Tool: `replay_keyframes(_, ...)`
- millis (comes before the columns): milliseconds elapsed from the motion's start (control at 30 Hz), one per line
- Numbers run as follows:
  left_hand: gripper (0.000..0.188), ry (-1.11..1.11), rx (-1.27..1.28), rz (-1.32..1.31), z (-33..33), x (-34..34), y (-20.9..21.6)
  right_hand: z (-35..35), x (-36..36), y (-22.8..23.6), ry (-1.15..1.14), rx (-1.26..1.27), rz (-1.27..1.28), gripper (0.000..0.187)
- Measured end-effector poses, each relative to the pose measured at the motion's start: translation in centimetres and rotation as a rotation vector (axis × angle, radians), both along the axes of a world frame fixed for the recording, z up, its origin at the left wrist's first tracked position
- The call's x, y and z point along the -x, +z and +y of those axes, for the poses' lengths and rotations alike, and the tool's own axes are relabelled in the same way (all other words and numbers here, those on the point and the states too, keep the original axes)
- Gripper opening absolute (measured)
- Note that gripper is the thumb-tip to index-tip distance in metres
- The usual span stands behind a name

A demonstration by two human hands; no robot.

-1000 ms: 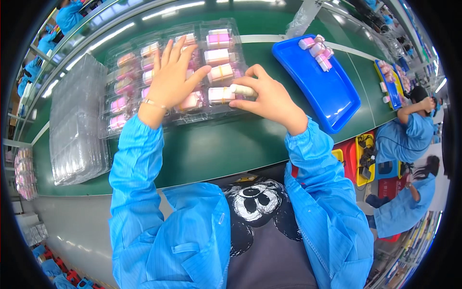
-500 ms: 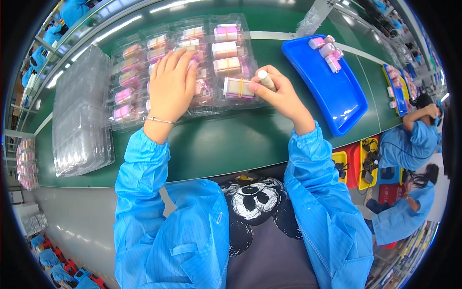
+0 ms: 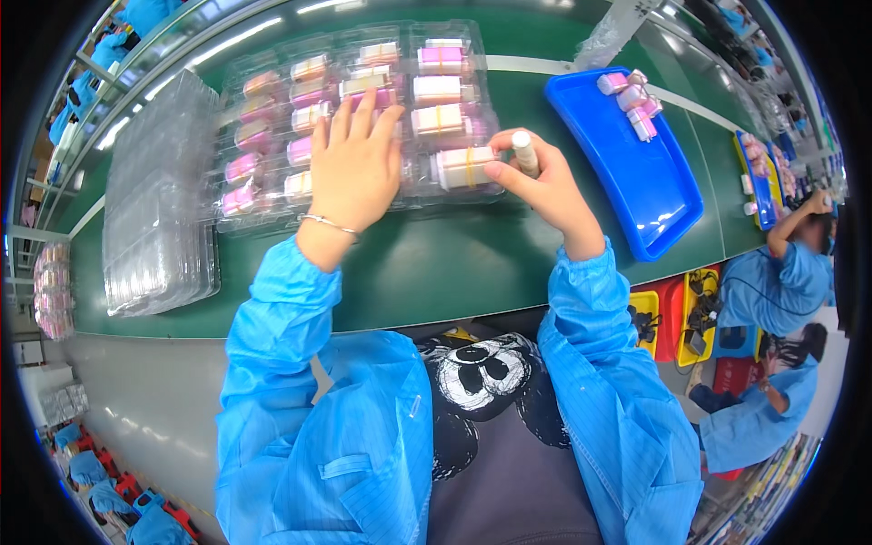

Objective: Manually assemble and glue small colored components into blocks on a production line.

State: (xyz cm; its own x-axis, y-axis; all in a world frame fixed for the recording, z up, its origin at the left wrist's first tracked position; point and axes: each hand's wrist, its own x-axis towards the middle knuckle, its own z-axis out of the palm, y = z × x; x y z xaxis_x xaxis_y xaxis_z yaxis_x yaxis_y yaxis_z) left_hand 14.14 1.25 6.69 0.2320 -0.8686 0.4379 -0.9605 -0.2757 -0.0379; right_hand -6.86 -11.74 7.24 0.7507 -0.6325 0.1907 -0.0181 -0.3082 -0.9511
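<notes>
A clear plastic tray (image 3: 406,193) with compartments holds several white and pink blocks (image 3: 438,120) bound with yellow bands. Over its middle columns my left hand (image 3: 356,173) lies palm down, fingers outstretched; it hides some of the blocks. My right hand (image 3: 549,186), at the tray's near right corner, grips a pale cylinder with a white cap (image 3: 524,153), which looks like a marker pen. The thumb and index finger of that same hand touch the end of a banded white block (image 3: 465,168) at the corner. Whether they pinch it, I cannot tell.
Stacked clear trays (image 3: 159,200) stand at the left. To the right lies a blue bin (image 3: 627,173) with several pink and white pieces (image 3: 633,102) at its far end. The green table's near edge (image 3: 391,324) runs before me. Co-workers (image 3: 772,286) sit at the right.
My left hand has moved a little to the right across the tray. My right hand still grips the cylinder beside the corner block. The whole view has shifted slightly.
</notes>
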Motion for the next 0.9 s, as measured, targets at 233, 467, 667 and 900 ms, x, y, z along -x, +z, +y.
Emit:
replay_keyframes(233, 0.045, -0.182, 0.233, 0.078, 0.2, 1.2, 1.5, 1.5, 4.1, 1.4, -0.124, -0.238, 0.062, 0.033)
replay_keyframes(467, 0.071, -0.673, 0.132, 0.941, 3.9, 9.3, 0.2, 3.3, 6.4, 2.1, 0.170, 0.201, 0.081, 0.045)
replay_keyframes(667, 0.066, -0.454, 0.038, 1.281, 4.0, 11.9, -7.2, 4.7, 6.2, -0.5, 0.202, 0.304, 0.109, 0.038)
replay_keyframes(900, 0.041, -0.385, 0.102, 0.970, 3.6, 12.0, -6.6, 5.9, 6.3, -0.4, -0.166, -0.171, -0.706, 0.024)
